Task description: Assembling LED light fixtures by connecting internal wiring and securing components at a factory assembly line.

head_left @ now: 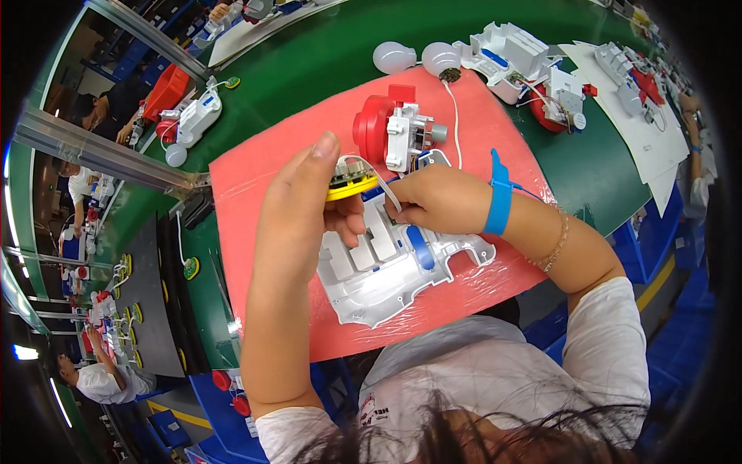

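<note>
My left hand (297, 189) is closed round a round circuit board (352, 184) with a yellow rim, held tilted above a white plastic housing (367, 290). From the board a white cable (384, 185) runs across to my right hand (440, 197). The fingers of that hand are pinched on the cable, low over the housing's inner slots; they hide the cable's end. A blue wrist strap (498, 201) is on my right wrist. The housing lies on a pink foam mat (270, 185). Just beyond it is a red and white mechanical assembly (398, 127).
Two white globes (394, 58) lie at the mat's far edge, one trailing a cable. White housings (506, 58) and a red-white unit (553, 100) sit at the far right. A black conveyor belt (151, 309) with yellow-rimmed boards runs along the left. Other people work beyond it.
</note>
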`<state>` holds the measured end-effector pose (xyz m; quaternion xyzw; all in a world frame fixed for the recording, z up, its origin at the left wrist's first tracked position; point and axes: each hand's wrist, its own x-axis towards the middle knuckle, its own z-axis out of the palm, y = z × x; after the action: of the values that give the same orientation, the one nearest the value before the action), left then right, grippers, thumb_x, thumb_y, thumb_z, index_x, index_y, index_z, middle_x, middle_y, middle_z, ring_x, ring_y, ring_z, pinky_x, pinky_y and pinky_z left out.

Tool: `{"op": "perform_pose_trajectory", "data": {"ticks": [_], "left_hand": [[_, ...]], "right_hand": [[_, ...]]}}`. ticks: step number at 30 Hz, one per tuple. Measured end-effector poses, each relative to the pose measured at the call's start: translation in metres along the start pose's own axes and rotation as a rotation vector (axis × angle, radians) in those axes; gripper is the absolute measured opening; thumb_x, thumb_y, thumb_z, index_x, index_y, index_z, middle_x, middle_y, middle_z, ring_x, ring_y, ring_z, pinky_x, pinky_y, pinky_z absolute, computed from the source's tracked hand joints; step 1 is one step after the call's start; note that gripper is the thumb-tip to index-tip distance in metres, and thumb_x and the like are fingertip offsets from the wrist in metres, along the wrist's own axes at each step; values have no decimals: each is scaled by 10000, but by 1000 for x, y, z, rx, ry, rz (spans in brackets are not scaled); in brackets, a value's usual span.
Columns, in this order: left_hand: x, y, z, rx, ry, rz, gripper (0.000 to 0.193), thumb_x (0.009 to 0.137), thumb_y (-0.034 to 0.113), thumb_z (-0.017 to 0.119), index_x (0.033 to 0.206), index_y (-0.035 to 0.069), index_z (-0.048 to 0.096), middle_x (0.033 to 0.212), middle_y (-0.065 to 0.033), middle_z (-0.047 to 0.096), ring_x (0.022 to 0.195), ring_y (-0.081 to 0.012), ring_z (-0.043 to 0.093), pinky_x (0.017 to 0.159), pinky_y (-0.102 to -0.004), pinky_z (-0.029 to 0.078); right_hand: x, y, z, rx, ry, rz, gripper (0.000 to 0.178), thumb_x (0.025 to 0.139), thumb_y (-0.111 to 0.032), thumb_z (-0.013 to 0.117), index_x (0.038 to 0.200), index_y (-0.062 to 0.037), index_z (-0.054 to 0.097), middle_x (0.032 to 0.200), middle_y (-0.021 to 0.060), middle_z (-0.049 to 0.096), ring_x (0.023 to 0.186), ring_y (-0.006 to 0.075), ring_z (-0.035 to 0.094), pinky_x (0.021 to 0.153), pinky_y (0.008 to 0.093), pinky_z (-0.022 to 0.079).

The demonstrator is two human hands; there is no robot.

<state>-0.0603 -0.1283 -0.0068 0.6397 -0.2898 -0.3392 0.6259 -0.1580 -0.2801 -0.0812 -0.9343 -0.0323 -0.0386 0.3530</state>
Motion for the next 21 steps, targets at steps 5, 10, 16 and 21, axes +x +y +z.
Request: {"op": "perform_pose_trajectory", "data": {"ticks": [5,10,16,21], "left_hand": [[-8,-4,-4,7,-14,-4,445,868,457,465,785,22,511,589,-52,521,454,-98,515,395,-207,426],[-12,-7,-5,56,32,1,434,894,439,373,774,42,503,564,-76,517,440,-128,515,371,-222,406],[-13,-11,-8,77,20,9,436,892,445,378,783,41,500,587,-78,523,451,-134,514,383,-229,408],[-13,-13,-15,1,4,-4,381,879,412,459,813,38,493,628,-52,536,496,-98,526,419,-211,424]], "right_hand": [[-2,-4,-4,-59,-27,-31,44,755,-93,571,776,-58,553,677,127,580,666,292,586,612,394,438],[2,-10,-5,-118,-99,7,79,751,-88,573,826,-69,553,727,122,591,709,297,587,634,402,440],[2,-18,-9,-211,-164,17,142,736,-66,571,877,-66,561,762,136,598,752,305,589,653,413,444],[4,-15,-9,-140,-143,-4,172,716,-40,567,888,-52,554,771,144,598,738,316,590,648,414,449]]}}
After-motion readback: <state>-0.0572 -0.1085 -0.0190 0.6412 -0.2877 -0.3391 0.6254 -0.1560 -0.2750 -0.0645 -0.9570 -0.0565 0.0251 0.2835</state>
